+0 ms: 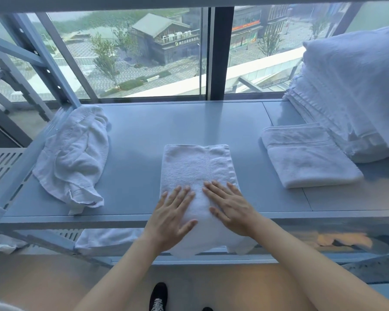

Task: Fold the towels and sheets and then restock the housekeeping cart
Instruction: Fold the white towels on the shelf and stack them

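Towel [197, 167]: white, folded narrow, near end overhanging the surface [144, 131].
Left hand [171, 217]: fingers straight, pressing flat.
Right hand [230, 208]: likewise, gripping nothing.

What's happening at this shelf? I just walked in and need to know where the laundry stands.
A person presses both flat hands, left hand and right hand, on a half-folded white towel hanging over the shelf edge. A crumpled towel waits at left; a folded towel and a linen stack sit at right.
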Demonstrator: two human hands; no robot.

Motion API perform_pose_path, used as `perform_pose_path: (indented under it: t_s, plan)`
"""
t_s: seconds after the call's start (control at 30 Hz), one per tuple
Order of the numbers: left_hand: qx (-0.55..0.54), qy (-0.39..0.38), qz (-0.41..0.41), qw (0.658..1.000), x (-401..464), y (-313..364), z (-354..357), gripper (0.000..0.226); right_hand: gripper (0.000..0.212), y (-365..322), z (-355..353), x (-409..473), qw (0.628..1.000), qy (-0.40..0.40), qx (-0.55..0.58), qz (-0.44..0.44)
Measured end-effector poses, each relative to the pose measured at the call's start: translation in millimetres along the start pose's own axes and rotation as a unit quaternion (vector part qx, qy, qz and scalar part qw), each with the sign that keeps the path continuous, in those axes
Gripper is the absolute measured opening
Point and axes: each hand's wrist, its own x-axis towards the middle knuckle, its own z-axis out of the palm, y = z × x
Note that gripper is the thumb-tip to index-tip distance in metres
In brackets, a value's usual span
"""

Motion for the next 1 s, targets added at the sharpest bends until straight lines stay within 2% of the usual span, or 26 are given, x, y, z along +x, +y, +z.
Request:
perform_pose_path:
  t_s: [0.17,0.33,0.43,0.53,0.67,0.77,0.87,1.0]
  plan:
    - [0.029,0.014,0.012,0.999,-23,12,11,0.078,0.068,-7,13,-26,0.999,0.013,-0.031,-0.017]
    - [0.042,0.025,0.001,0.999,-18,16,4,0.092,0.095,-2,17,-26,0.997,0.003,-0.069,-0.034]
    - [0.052,0.016,-0.003,0.999,-13,16,-1,0.099,0.099,-1,17,-24,0.997,0.006,-0.075,-0.033]
    - [0.058,0.042,-0.005,0.997,-17,23,-1,0.090,0.093,-7,18,-29,0.996,0.028,-0.074,-0.032]
    - [0.060,0.120,0.001,0.991,-27,36,-6,0.062,0.075,-25,14,-44,0.995,0.077,-0.052,-0.021]
    - [0.063,0.132,0.007,0.989,-35,44,-23,0.047,0.062,-43,8,-58,0.992,0.124,-0.027,-0.005]
    - [0.067,0.128,0.011,0.989,-60,51,-40,0.039,0.045,-69,-1,-76,0.987,0.160,-0.027,0.019]
    - [0.052,0.152,-0.008,0.987,-126,53,-56,0.038,0.038,-122,-7,-102,0.985,0.169,-0.039,0.018]
